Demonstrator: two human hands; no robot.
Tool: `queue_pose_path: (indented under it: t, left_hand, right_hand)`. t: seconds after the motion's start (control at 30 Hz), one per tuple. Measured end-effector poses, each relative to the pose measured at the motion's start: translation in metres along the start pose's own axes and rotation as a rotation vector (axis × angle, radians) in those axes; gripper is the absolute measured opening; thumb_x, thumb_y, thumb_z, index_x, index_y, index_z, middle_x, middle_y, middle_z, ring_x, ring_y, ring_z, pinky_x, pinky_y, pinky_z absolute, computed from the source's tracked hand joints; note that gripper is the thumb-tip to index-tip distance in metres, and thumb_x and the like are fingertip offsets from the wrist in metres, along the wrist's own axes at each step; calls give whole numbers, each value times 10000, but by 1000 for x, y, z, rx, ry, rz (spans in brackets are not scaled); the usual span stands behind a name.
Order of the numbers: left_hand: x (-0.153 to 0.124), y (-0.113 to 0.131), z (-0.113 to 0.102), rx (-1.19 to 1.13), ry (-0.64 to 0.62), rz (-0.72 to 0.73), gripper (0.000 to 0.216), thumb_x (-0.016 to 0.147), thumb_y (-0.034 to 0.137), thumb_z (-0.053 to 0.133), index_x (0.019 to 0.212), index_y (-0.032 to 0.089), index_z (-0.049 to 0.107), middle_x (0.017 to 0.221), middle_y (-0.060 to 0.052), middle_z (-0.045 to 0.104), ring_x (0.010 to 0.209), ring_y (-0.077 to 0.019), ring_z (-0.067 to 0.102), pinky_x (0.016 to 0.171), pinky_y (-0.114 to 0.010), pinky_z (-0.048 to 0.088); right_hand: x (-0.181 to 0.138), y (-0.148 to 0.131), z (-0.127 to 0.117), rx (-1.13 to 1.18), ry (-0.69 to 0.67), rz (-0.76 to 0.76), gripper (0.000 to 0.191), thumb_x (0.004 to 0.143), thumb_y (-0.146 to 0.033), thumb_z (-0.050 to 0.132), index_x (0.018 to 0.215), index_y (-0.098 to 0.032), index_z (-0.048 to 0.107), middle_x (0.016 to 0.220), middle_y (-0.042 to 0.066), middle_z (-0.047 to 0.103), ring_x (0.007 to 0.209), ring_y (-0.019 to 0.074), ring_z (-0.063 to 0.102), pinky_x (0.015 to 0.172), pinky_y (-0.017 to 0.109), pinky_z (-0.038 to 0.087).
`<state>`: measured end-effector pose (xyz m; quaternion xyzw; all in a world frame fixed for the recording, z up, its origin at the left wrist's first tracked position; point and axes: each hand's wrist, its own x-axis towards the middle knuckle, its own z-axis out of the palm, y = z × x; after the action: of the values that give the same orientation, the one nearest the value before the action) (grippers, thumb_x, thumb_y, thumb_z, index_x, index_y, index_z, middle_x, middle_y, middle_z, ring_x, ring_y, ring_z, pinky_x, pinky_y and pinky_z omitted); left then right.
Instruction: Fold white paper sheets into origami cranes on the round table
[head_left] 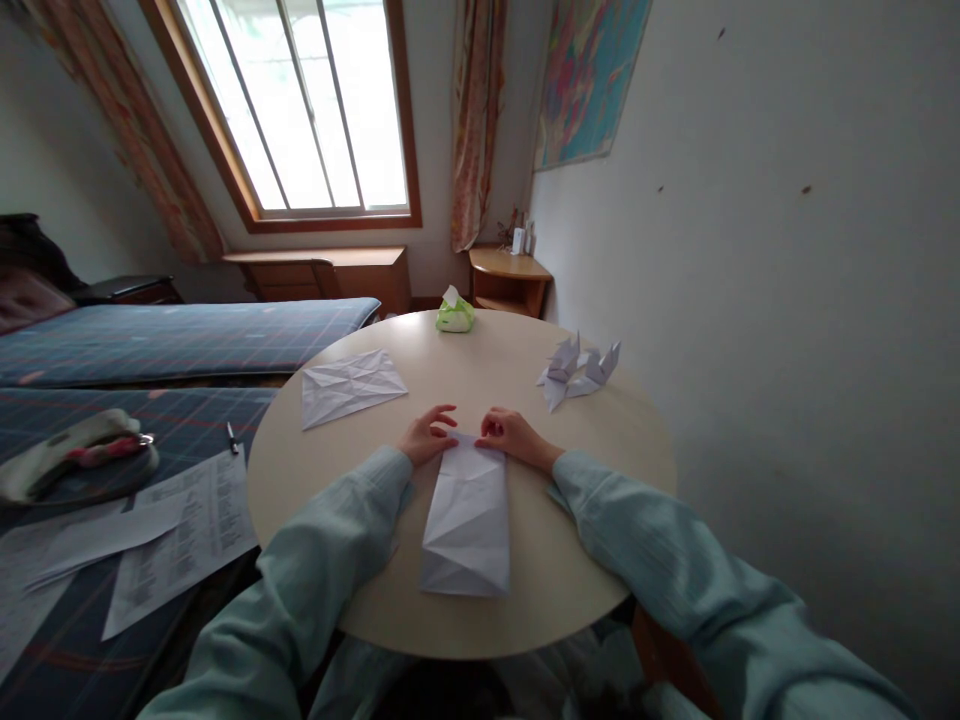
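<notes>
Paper [466, 525]: below the centre of the frame, a long white strip lying flat on the table [570, 560], its narrow ends toward the top and bottom; I see creases across it, sharpest in the lower half.
Left hand [429, 435]: at the strip's upper left corner, the thumb touching it, the index finger raised and apart from the thumb.
Right hand [510, 436]: at the strip's upper right corner, fingertips bunched close at the top edge; from where I stand I cannot tell whether they pinch it.
Sleeves [315, 540]: pale blue-green, reaching in from the lower left and lower right.
Creased sheet [352, 385]: left of centre, flat on the table, well apart from the strip.
Paper figures [577, 370]: right of centre, white, folded into upright points.
Tissue pack [454, 315]: green and white, near the table's far edge, one tissue sticking up.
Bed [187, 335]: blue plaid, at the left.
Printed pages [187, 540]: lower left, a dark pen [232, 438] touching or just beside their top edge.
Window [300, 110]: bright, upper left.
Map [592, 80]: on the wall, top, right of centre.
</notes>
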<state>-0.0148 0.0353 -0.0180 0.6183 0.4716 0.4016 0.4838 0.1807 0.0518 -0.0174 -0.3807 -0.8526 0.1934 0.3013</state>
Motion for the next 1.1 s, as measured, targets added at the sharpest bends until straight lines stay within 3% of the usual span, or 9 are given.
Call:
queue_pose_path:
  t: [0.1,0.23,0.37,0.53,0.63,0.83,0.93,1.0,1.1]
  left_hand:
    - [-2,1,5,-37,-16,44,650,520,116,676,1122,209,449,913,-20,553,527,-22,501,531,-179,423]
    - [-2,3,7,-72,-54,47,736,509,137,701,1173,244,402,957,-22,541,550,-25,524,549,-183,433]
    - [0,4,0,-94,-148,-128,782,452,187,757,1158,225,423,902,-29,570,542,-45,534,514,-187,430]
    - [-1,6,-9,-114,-289,-312,645,376,311,781,955,126,564,727,-31,637,608,-126,587,580,-243,462]
    - [-2,8,-9,-89,-283,-303,548,346,351,774,806,102,610,694,-31,648,630,-142,593,623,-259,469]
    - [-4,14,-7,-19,-409,-237,477,341,278,781,764,111,638,649,-23,645,658,-170,595,624,-276,465]
    - [-2,11,-17,14,-307,-274,422,344,268,777,709,108,640,619,-25,637,600,-150,577,553,-244,445]
    - [2,4,-26,23,-108,-279,391,345,296,772,654,101,633,582,-24,623,544,-130,553,507,-228,422]
    - [8,-9,-40,81,162,-214,388,368,324,761,661,96,645,547,-15,597,510,-108,522,477,-208,387]
  right_hand:
    - [0,-2,0,113,-13,32,259,665,-342,612,808,-127,609,741,38,586,612,98,495,561,206,382]
    - [1,-6,-3,197,-126,72,216,709,-323,552,733,-126,637,618,17,608,547,95,496,525,198,363]
    - [2,-1,-8,177,16,144,219,716,-306,527,727,-120,642,644,33,626,574,110,514,535,205,360]
    - [3,16,-11,243,142,270,243,718,-323,494,708,-120,628,651,39,614,595,124,513,514,208,366]
    - [4,18,-9,367,110,280,235,689,-338,518,738,-129,613,688,33,617,626,128,526,542,215,395]
    - [5,12,-8,513,58,247,285,647,-360,559,817,-135,598,741,28,615,656,132,536,565,225,419]
    - [4,19,-11,448,214,326,221,648,-325,542,737,-130,594,684,25,606,632,131,530,558,227,416]
    - [3,27,-13,417,316,385,193,634,-296,540,722,-130,586,675,25,603,617,129,527,548,226,413]
    - [1,39,-13,417,321,418,181,615,-281,544,702,-126,580,655,24,595,585,123,517,531,225,403]
